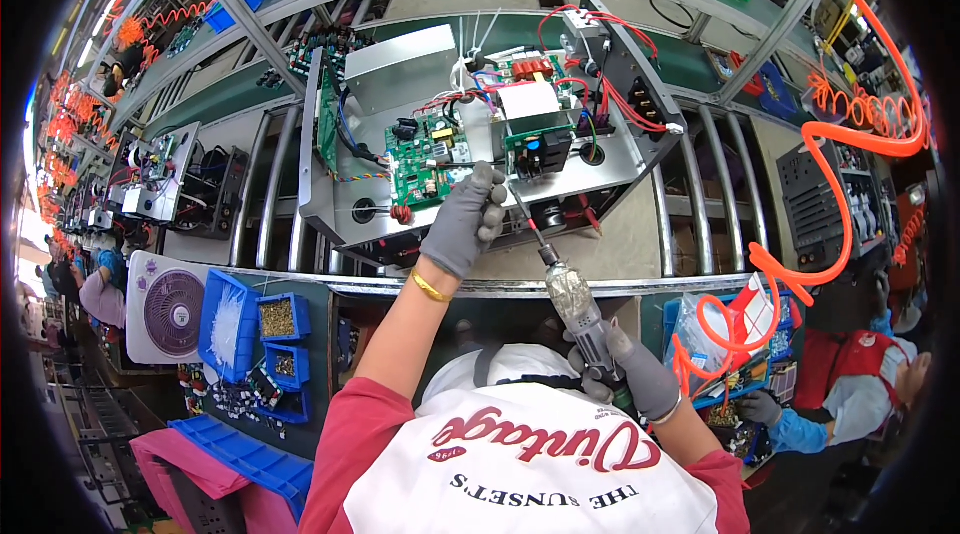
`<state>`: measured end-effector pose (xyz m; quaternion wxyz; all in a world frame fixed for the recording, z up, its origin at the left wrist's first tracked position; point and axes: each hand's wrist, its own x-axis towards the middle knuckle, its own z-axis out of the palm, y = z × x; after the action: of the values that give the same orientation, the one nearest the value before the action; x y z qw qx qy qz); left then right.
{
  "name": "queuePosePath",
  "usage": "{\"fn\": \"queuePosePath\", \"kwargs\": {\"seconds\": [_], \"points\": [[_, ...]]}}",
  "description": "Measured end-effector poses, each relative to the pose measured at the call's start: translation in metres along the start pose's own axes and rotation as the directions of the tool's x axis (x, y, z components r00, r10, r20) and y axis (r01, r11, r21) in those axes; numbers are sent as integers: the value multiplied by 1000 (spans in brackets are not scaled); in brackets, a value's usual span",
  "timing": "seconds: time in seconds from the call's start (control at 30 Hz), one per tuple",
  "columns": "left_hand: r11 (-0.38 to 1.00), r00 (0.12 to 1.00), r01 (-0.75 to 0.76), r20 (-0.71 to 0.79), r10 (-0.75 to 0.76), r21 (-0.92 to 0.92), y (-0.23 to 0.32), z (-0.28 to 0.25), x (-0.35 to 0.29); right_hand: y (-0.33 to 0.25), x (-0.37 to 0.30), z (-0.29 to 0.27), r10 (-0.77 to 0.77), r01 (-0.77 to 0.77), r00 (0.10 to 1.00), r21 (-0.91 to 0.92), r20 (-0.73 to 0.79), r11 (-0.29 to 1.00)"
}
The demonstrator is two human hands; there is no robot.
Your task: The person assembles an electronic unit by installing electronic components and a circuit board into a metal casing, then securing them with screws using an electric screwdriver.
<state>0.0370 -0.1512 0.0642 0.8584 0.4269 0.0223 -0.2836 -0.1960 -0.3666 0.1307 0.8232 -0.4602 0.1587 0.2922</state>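
The grey-gloved left hand (465, 224) is held with fingers curled over the open grey metal chassis (625, 167), and whether anything is pinched cannot be told. The handle of one silver-and-black power screwdriver (575, 299) is partly hidden by the wrapped fingers of the grey-gloved right hand (645, 374). Two fastener-filled small blue plastic bins (284, 338) are seen at left; the right side is crossed by an orange coiled hose (870, 140).

Gap left of screwdriver (577, 302), hose (870, 141) right

Right fingers (622, 344) gripping screwdriver (574, 298), open chassis (618, 172)
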Motion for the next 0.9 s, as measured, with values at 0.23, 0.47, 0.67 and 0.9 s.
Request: {"fn": "queuePosePath", "kwargs": {"seconds": [0.23,0.47,0.67,0.9], "points": [[995,984,73,-160,-83,-72,0,12,2,5,1,3,-5,7,1000,47,-29,999],[976,991,94,114,-73,-195,-7,-4,10,7,0,0,-14,14,1000,73,-6,997],[972,995,77,78,-61,-224,-8,1,13,8,1,-7,-44,42,999,80,21,996],[971,999,30,51,-18,-235,-10,6,16,-1,0,-11,-44,43,999,39,19,998]]}}
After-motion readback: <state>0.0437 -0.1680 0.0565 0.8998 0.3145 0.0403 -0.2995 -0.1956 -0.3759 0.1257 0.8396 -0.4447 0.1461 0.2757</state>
